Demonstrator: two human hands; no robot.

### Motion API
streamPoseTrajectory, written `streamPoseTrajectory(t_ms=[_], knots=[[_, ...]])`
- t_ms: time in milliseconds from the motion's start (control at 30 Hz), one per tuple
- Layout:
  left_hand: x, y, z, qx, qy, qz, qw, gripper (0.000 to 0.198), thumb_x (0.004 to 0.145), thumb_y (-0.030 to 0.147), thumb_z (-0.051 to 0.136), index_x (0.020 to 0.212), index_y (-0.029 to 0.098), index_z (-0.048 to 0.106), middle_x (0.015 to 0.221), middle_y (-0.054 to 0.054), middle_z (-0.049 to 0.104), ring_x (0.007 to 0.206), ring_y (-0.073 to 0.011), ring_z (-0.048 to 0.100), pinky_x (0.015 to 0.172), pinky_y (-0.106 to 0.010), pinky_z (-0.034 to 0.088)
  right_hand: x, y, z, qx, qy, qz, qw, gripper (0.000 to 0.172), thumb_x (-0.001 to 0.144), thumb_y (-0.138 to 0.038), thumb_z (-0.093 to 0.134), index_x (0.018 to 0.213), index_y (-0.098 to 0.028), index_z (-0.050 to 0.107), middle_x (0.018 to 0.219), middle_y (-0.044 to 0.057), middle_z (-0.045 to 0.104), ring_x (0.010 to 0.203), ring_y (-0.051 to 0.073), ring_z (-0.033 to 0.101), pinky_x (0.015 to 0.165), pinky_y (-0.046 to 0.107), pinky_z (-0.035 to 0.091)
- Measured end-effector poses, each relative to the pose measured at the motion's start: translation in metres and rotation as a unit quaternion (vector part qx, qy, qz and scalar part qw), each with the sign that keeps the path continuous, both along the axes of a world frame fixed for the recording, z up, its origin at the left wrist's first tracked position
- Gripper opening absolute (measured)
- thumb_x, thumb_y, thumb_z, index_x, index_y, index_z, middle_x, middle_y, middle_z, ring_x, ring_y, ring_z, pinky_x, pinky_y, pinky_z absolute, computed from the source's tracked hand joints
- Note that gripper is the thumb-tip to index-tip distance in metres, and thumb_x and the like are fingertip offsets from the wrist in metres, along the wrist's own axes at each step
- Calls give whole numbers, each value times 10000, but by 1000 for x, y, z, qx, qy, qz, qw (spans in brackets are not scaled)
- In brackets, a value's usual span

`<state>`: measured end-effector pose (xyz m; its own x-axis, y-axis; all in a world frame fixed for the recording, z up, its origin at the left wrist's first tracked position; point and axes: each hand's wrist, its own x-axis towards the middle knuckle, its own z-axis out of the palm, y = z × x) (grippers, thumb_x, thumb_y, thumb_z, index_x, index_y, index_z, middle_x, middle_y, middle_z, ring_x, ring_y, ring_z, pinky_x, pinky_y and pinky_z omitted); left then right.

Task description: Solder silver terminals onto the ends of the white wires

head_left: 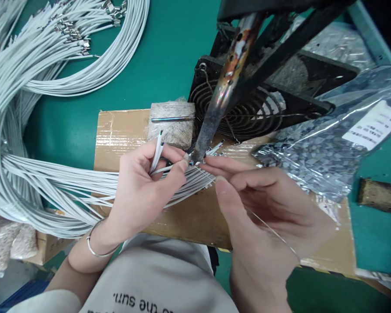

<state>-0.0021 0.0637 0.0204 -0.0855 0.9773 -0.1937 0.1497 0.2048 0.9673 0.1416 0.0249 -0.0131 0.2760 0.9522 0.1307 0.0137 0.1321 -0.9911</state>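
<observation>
My left hand [150, 187] pinches the end of a white cable between thumb and forefinger, while a few more cut cable ends [158, 150] stick up between its fingers. The dark metal tip of a soldering iron [217, 102] comes down between my two hands and meets the held cable end. My right hand [263, 208] is closed on a thin wire [270, 228], which runs from the iron's tip across the palm. A bundle of white cables [68, 182] passes behind my left hand over a cardboard sheet [112, 130].
A black fan [247, 108] stands behind the iron. A fibrous pale block [171, 128] lies left of it. A clear bag of small metal parts [319, 152] sits at the right. Many coiled white cables [6, 100] cover the green table [179, 39] at the left.
</observation>
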Motion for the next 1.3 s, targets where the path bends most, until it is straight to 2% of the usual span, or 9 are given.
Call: streamPoseTrajectory(t_ms=[567, 933, 1300], knots=[[0, -1, -1, 2, 16, -1, 1000, 167, 838, 90, 759, 716, 191, 708, 825, 16, 769, 741, -105, 645, 598, -199, 464, -1, 1, 0, 6, -4, -14, 1000, 159, 899, -71, 755, 856, -219, 712, 1100, 50, 845, 977, 200, 830, 907, 329, 701], [-1, -1, 1, 6, 23, 13, 1000, 149, 801, 98, 791, 704, 189, 723, 830, -27, 767, 754, -154, 680, 572, -231, 472, -2, 1, 2, 0, 5, -15, 1000, 174, 900, -60, 753, 862, -227, 721, 1079, 44, 847, 999, 197, 825, 896, 324, 701], [-2, -2, -1, -7, 17, 11, 1000, 140, 826, 113, 786, 718, 185, 732, 835, -18, 767, 689, -113, 615, 555, -216, 432, -5, -1, -1, -3, 4, -15, 1000, 164, 882, -72, 773, 859, -225, 718, 1084, 37, 850, 988, 189, 826, 881, 282, 683]])
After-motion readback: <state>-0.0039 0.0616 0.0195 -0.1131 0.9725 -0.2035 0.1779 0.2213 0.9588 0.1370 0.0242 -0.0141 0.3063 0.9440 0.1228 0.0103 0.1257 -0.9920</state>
